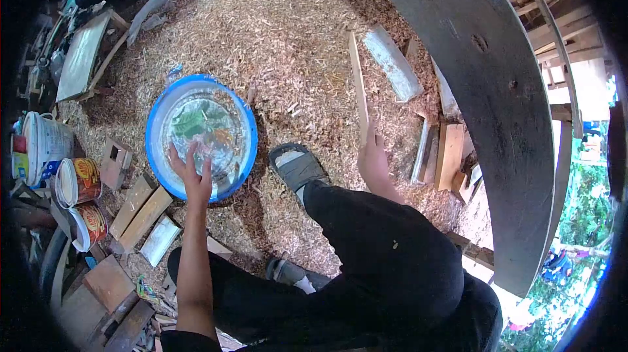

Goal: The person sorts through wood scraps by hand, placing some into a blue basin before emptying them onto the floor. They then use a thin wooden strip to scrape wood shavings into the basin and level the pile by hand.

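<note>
A round basin with a blue rim (247, 117) rests on the shavings-covered ground, holding something clear and shiny with a green leaf-like piece (191, 122) in it. Over the basin's near part is my left hand (193, 172), its fingers spread and nothing visible in them. On the other side, my right hand (374, 162) is closed round the lower end of a long thin wooden strip (358, 84), which points away from me. My sandalled foot (297, 164) is on the ground between the basin and the strip.
Buckets (51, 146) and smaller tubs (80, 182) stand at the left, near wood offcuts (140, 211). A pale block (394, 64) and more wood pieces (450, 156) lie right of the strip. A large dark curved board (484, 77) spans the right side.
</note>
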Available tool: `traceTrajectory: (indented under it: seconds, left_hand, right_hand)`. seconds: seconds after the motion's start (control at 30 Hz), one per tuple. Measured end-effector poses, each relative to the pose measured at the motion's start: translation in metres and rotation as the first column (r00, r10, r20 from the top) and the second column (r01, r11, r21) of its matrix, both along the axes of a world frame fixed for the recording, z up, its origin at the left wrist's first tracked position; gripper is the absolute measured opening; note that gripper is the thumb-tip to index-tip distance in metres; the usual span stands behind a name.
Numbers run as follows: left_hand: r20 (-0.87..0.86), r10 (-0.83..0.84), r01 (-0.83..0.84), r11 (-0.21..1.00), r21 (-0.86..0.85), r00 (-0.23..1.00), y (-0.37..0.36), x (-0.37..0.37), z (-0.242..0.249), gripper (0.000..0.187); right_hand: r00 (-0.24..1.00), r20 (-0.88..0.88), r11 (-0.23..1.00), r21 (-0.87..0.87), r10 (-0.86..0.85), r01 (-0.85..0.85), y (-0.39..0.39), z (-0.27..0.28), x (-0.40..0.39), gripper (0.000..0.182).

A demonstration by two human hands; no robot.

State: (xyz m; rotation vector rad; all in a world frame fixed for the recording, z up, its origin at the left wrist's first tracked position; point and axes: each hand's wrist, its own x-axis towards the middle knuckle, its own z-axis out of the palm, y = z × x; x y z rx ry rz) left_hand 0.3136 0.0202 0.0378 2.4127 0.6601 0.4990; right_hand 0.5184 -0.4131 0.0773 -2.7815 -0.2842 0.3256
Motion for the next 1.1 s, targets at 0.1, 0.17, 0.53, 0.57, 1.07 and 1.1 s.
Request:
traceTrajectory:
  seconds: [0.1, 0.17, 0.53, 0.57, 1.07, 1.1]
  left_hand:
    - [0.006, -0.014, 0.014, 1.0, -0.007, 1.0, -0.003, 0.005, 0.006, 0.052]
    - [-0.011, -0.021, 0.021, 1.0, 0.006, 1.0, -0.008, 0.007, 0.01, 0.052]
    - [-0.029, 0.018, -0.019, 0.999, -0.028, 0.999, -0.002, -0.004, 0.015, 0.048]
    - [-0.049, 0.032, -0.033, 0.999, -0.024, 0.998, 0.0, -0.007, 0.013, 0.048]
    - [0.002, -0.009, 0.009, 0.999, -0.039, 1.0, -0.003, 0.018, 0.01, 0.048]
    - [0.004, -0.008, 0.008, 0.999, -0.041, 1.0, -0.004, 0.02, 0.011, 0.048]
  right_hand:
    - [0.975, -0.208, 0.995, -0.076, -0.077, 0.062, -0.005, -0.008, -0.028, 0.087]
    - [0.978, -0.193, 0.995, -0.078, -0.079, 0.065, -0.005, -0.021, -0.036, 0.088]
    - [0.949, -0.296, 0.985, -0.163, -0.105, 0.058, 0.053, -0.032, 0.079, 0.091]
    - [0.96, -0.263, 0.99, -0.121, -0.1, 0.07, 0.053, -0.042, 0.081, 0.089]
    - [0.979, -0.202, 0.998, -0.049, 0.027, -0.038, 0.054, -0.028, 0.078, 0.087]
    - [0.98, -0.185, 0.994, -0.071, 0.073, -0.088, 0.05, -0.028, 0.073, 0.084]
